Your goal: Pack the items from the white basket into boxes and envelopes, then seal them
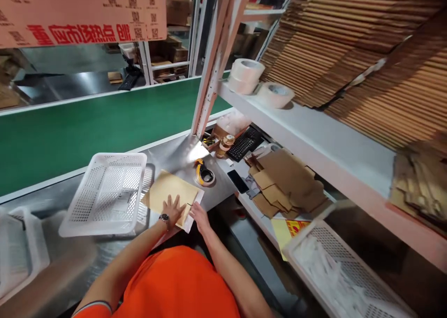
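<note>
A tan padded envelope [164,190] lies on the steel table in front of me. My left hand [173,208], with a watch on its wrist, rests flat on the envelope's near end with fingers spread. My right hand [199,214] is at the envelope's near right corner, fingers pinched on its white flap edge [193,215].
A white perforated basket [106,192] stands left of the envelope. A yellow tape dispenser [203,173], a black phone [238,181], a keyboard [245,144] and flat cardboard pieces [284,180] lie to the right. Tape rolls [246,75] sit on the shelf. The green conveyor [87,127] runs behind.
</note>
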### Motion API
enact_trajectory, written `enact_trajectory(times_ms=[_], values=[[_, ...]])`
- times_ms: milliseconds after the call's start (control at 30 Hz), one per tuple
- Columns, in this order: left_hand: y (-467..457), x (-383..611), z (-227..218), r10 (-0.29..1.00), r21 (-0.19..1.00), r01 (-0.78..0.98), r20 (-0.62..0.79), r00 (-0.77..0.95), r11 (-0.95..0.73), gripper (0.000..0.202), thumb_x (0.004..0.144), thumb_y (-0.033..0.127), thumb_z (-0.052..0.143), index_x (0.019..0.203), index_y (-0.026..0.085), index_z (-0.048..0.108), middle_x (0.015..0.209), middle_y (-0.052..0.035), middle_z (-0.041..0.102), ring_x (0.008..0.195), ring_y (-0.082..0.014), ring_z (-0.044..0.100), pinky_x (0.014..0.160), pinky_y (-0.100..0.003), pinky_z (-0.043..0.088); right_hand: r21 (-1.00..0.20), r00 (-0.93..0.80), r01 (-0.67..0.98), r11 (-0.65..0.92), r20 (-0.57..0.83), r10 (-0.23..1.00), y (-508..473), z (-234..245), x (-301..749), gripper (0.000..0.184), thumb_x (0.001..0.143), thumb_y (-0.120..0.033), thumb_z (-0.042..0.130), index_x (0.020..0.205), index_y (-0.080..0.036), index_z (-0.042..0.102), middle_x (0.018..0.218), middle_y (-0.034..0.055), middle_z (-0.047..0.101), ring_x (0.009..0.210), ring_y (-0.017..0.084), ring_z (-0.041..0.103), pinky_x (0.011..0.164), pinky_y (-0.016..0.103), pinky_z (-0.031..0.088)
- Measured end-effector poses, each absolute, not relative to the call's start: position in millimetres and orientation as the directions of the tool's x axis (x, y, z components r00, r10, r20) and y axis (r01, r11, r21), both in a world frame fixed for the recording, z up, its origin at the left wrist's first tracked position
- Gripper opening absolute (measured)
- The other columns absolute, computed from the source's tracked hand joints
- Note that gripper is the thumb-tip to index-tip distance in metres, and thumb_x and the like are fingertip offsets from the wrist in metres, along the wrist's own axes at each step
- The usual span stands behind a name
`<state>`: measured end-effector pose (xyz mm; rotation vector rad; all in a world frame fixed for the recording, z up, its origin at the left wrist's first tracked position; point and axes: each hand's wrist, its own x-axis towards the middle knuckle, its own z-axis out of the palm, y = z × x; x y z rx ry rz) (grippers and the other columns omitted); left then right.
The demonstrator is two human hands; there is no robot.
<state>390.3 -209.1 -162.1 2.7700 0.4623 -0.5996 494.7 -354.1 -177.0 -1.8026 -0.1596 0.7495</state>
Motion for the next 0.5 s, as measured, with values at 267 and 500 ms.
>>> enact_trajectory(times_ms=[267,500], values=[[-199,405,-168,0.245,0.164,0.395,-0.558,0.793,-0.904,0.077,0.102,0.04,0.071,0.174,0.05,0.046,0.195,-0.0126,0.01,0.172,-0.0662,0.012,0.121,-0.089,0.035,-0.829,0.701,0.077,-0.553,-0.35,0.622,-394,-173,462,0.025,0.065,-0.017,0.091,0.069,-0.025,0.067,0.101,0.0078,0.076,0.112,0.034,0.069,0.108,0.043,0.05],[-202,409,-165,0.269,0.113,0.399,-0.572,0.775,-0.91,0.083,0.098,0.041,0.078,0.174,0.051,0.046,0.194,-0.0178,0.01,0.171,-0.0676,0.013,0.118,-0.09,0.035,-0.842,0.661,0.122,-0.525,-0.326,0.676,-400,-175,457,0.023,0.073,-0.015,0.086,0.062,-0.024,0.068,0.084,0.0039,0.073,0.091,0.027,0.069,0.093,0.038,0.05]])
